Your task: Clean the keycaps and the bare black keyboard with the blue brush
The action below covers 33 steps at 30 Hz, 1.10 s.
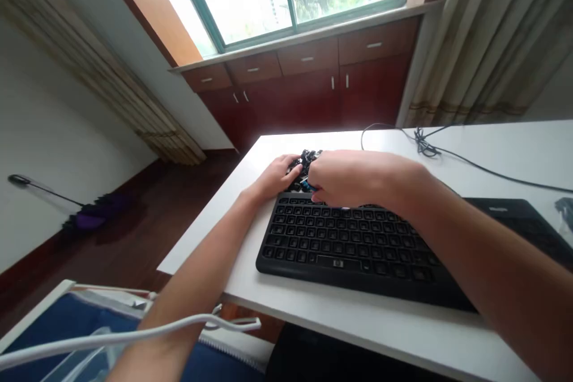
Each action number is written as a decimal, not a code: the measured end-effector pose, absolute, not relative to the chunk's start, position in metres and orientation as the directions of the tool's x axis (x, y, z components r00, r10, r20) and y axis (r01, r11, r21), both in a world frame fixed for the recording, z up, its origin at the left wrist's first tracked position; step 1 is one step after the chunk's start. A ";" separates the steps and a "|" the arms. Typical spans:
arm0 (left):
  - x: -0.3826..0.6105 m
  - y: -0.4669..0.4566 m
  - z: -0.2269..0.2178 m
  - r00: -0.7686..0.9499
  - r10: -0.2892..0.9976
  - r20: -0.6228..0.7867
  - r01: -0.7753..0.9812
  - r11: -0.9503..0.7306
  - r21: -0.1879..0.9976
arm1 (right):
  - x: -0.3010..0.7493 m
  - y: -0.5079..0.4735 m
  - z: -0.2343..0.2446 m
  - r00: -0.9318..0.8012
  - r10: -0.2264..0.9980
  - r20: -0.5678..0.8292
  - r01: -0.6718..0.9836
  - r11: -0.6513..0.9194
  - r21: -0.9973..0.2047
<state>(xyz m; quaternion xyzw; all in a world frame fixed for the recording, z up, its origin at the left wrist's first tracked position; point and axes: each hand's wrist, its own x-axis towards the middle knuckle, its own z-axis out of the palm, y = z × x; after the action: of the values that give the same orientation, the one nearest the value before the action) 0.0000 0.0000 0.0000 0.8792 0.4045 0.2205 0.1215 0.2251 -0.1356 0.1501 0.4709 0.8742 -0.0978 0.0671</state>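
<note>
A black keyboard [331, 233] lies on the white table, its key sockets mostly showing without keycaps. Behind its far left edge is a small heap of loose black keycaps [307, 158]. My left hand [276, 178] rests on the table at the heap's left side, fingers stretched out and thumb apart, touching the keycaps. Curled into a fist, my right hand [344, 176] is over the keyboard's far edge beside the heap. A thin blue tool [308, 185] pokes out of it on the left; the rest is hidden by the fingers.
A black cable [425, 143] is bundled on the table [505, 155] at the back right. Clear plastic [564, 212] shows at the right edge. Below left stand a white frame and blue fabric [107, 316]. An umbrella [89, 215] leans by the wall.
</note>
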 end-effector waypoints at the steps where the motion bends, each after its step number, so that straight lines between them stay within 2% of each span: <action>1: -0.001 -0.001 0.002 0.575 0.766 0.288 0.659 -0.642 0.392 | 0.223 -0.133 0.147 -0.588 0.790 -0.174 0.809 0.572 -0.138; 3: -0.002 -0.002 0.004 0.570 0.770 0.286 0.665 -0.637 0.390 | 0.216 -0.129 0.141 -0.663 0.745 -0.073 0.746 0.649 -0.149; 5: -0.004 -0.002 0.006 0.549 0.781 0.296 0.679 -0.624 0.387 | 0.209 -0.127 0.135 -0.686 0.727 -0.004 0.724 0.682 -0.100; 10: -0.010 -0.005 0.010 0.517 0.796 0.315 0.709 -0.604 0.364 | 0.194 -0.126 0.132 -0.733 0.680 0.006 0.676 0.729 -0.108; 15: -0.017 -0.015 0.021 0.493 0.790 0.365 0.695 -0.609 0.382 | 0.197 -0.138 0.137 -0.644 0.751 0.147 0.716 0.659 -0.231; 20: -0.020 -0.021 0.028 0.441 0.800 0.408 0.701 -0.590 0.400 | 0.212 -0.168 0.130 -0.461 0.852 0.249 0.772 0.523 -0.362; 26: -0.020 -0.027 0.032 0.418 0.790 0.448 0.686 -0.598 0.415 | 0.237 -0.188 0.091 -0.259 0.906 0.336 0.695 0.416 -0.586; 28: -0.019 -0.028 0.033 0.399 0.791 0.464 0.690 -0.593 0.416 | 0.244 -0.189 0.072 -0.229 0.869 0.439 0.672 0.468 -0.574; 33: -0.018 -0.028 0.034 0.396 0.778 0.488 0.669 -0.608 0.428 | 0.249 -0.192 0.051 -0.265 0.746 0.611 0.689 0.590 -0.421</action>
<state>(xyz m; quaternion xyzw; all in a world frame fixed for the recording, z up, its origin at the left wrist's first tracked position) -0.0177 -0.0283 0.0337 0.8314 0.4350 0.3359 0.0816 0.2488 -0.1922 0.0511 0.4517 0.7945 -0.0352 -0.4044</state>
